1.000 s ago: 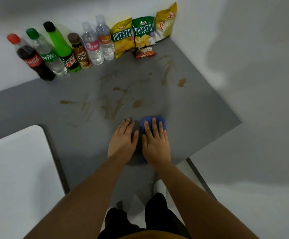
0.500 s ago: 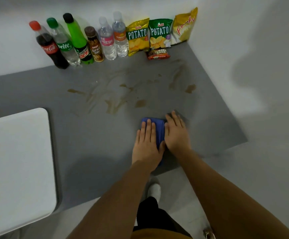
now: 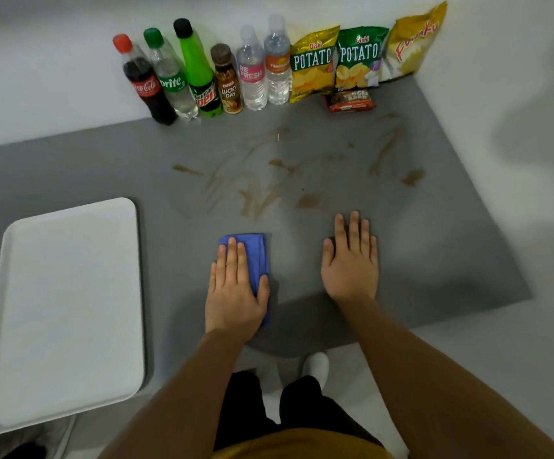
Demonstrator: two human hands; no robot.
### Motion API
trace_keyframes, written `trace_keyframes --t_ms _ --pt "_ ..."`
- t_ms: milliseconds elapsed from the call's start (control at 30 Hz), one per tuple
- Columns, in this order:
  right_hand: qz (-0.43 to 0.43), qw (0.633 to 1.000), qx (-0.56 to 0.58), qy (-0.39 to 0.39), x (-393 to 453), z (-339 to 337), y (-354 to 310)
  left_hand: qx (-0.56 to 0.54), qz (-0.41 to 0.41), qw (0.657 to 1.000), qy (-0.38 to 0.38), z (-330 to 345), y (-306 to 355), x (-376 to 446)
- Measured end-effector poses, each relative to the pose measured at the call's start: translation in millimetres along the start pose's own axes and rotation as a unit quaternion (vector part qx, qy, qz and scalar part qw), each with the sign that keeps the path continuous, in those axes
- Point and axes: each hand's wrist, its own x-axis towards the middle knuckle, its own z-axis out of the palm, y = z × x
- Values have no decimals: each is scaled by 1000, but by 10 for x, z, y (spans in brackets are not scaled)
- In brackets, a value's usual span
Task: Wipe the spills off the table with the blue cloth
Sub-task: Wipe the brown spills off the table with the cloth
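A folded blue cloth (image 3: 255, 251) lies on the grey table (image 3: 103, 167) near its front edge. My left hand (image 3: 235, 286) rests flat on top of the cloth, fingers together, pressing it down; part of the cloth is hidden under the palm. My right hand (image 3: 350, 260) lies flat and open on the bare table to the right of the cloth, apart from it. Brown spills (image 3: 257, 197) streak the table beyond both hands, with further smears (image 3: 411, 176) toward the right.
A white tray (image 3: 67, 309) sits at the front left. Several bottles (image 3: 202, 71) and snack bags (image 3: 358, 58) line the back wall, with a small red packet (image 3: 350, 101) before them. The table's right edge runs diagonally at the right.
The cloth passed from under my right hand to under my left. My right hand slid off to the right onto bare table. The camera view shifted, showing more of the tray.
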Motion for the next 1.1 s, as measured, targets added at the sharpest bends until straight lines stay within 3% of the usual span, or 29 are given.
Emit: trace_keyframes --t_ms 267,600,867,1100 --pt "16 1000 -3 2 4 40 -8 7 -30 999 24 -165 -503 664" --pt "24 999 -29 6 16 58 -27 0 16 1000 9 -131 -34 1400" --pt "22 999 -19 27 -3 41 -45 -14 80 996 -25 -113 291 1126" --pt "21 999 -12 25 -17 16 -49 -7 97 995 -27 -103 0 650"
